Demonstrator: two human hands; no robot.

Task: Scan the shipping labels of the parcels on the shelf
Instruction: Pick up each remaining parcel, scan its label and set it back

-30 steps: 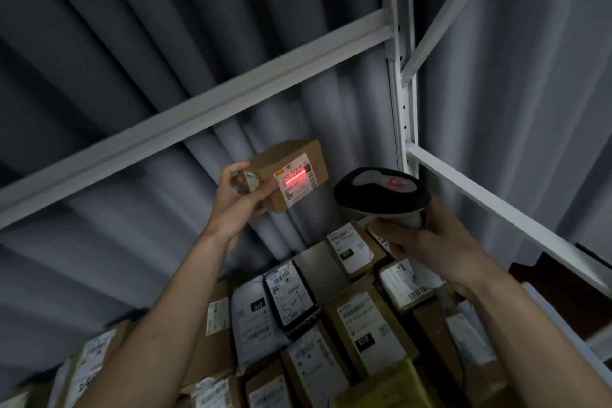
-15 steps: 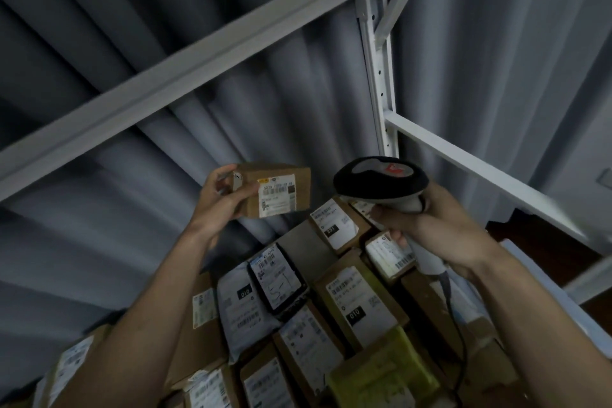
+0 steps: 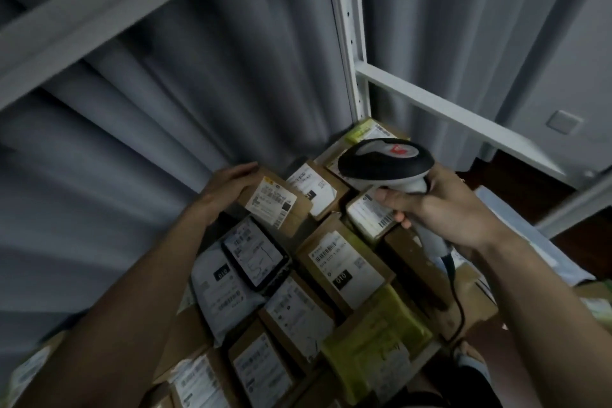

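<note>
Head camera view, taken left to right with the small brown box [image 3: 276,200] as landmark. Behind and to the left of it hang grey curtain folds [image 3: 185,103], crossed by a white shelf beam [image 3: 99,20]. The left hand [image 3: 228,184] lies on the box's left end, fingers curved over its far edge and gripping it. The box sits at the back of the pile of parcels [image 3: 298,291], and its white shipping label [image 3: 272,201] faces up; the barcode print on it is too blurred to read. In front of the box lie a white mailer [image 3: 218,295] with a black tag reading "010" and a black pouch [image 3: 255,255] with a white label. To the front right, a larger brown carton [image 3: 344,265] carries a label with "010" on a black patch. Further front right lies a yellow-green packet [image 3: 374,338]. Right of the box, the right hand [image 3: 437,209] is wrapped round the grip of a grey and black barcode scanner [image 3: 385,162], which bears a red logo on its head. Its cable [image 3: 458,305] hangs down over the parcels. A white upright post [image 3: 347,43] rises behind the scanner.
</note>
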